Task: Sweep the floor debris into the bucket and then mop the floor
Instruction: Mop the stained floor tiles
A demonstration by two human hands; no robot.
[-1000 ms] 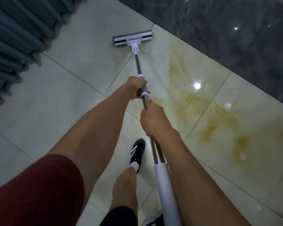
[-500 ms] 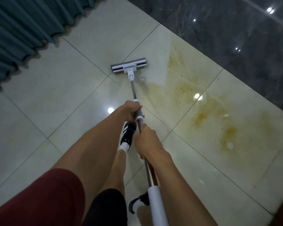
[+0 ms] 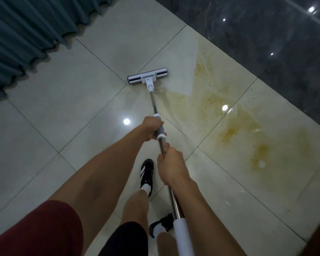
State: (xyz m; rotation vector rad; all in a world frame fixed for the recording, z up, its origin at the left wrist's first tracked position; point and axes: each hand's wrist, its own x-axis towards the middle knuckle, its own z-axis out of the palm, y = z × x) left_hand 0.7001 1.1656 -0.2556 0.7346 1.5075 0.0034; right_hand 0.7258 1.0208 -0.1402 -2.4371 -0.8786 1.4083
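Both hands are gripping the mop handle [image 3: 154, 103]: left hand [image 3: 151, 129] clamped on the grey collar, right hand [image 3: 171, 164] below. Mop head [image 3: 147, 75] is lying flat on the tile floor [image 3: 63, 100] at 12 o'clock, yellow stain [image 3: 235, 130] at 2 o'clock.

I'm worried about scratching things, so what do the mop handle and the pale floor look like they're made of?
Mop handle: a shiny silver shaft, probably polished steel or chromed metal, with a grey sleeve, likely rubber or plastic, under the left hand; the right hand grips bare metal. Mop head: white, seemingly plastic. Pale floor: large glossy tiles with thin grout lines, mirroring lamps; glazed ceramic or polished stone.
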